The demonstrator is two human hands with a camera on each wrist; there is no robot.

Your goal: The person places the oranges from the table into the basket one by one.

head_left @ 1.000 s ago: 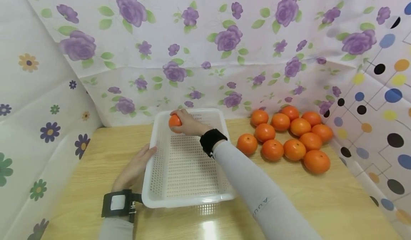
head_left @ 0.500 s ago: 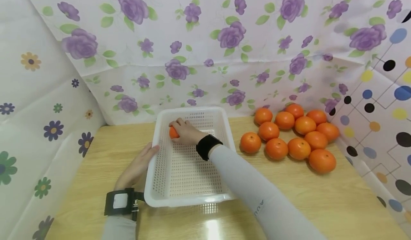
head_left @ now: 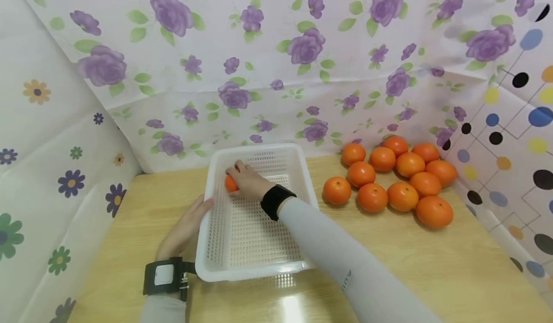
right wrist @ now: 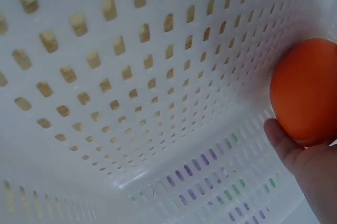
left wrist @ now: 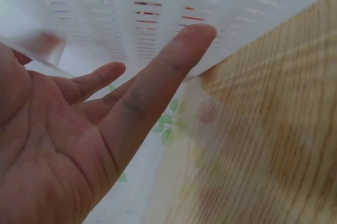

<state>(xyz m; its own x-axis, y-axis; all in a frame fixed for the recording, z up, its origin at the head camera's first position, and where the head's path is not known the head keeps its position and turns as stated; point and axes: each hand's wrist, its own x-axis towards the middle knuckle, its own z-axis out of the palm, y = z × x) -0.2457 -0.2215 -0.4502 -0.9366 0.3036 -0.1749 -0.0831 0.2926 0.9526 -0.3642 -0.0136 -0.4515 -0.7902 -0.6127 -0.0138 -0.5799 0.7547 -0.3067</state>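
My right hand (head_left: 249,181) reaches down inside a white perforated plastic basket (head_left: 255,275) and grips a mandarin orange (head_left: 229,184) near the far left corner. In the right wrist view the thumb presses the side of the smooth mandarin orange (right wrist: 308,92), low beside the basket's holed wall. At the basket's left side, my left hand (head_left: 187,224) holds the rim, its thumb over the edge. The left wrist view has the fingers (left wrist: 158,87) of that hand nearly straight along the outside of the wall, with orange showing through the slots.
Several more mandarin oranges (head_left: 402,197) lie grouped on the wooden table (head_left: 389,265) to the right of the basket. Flowered cloth (head_left: 276,73) hangs behind, and a dotted cloth (head_left: 518,169) closes off the right side.
My right hand has lowered the mandarin orange from near rim height deeper into the basket's far left corner. The left hand stays on the rim. The head view has shifted slightly.
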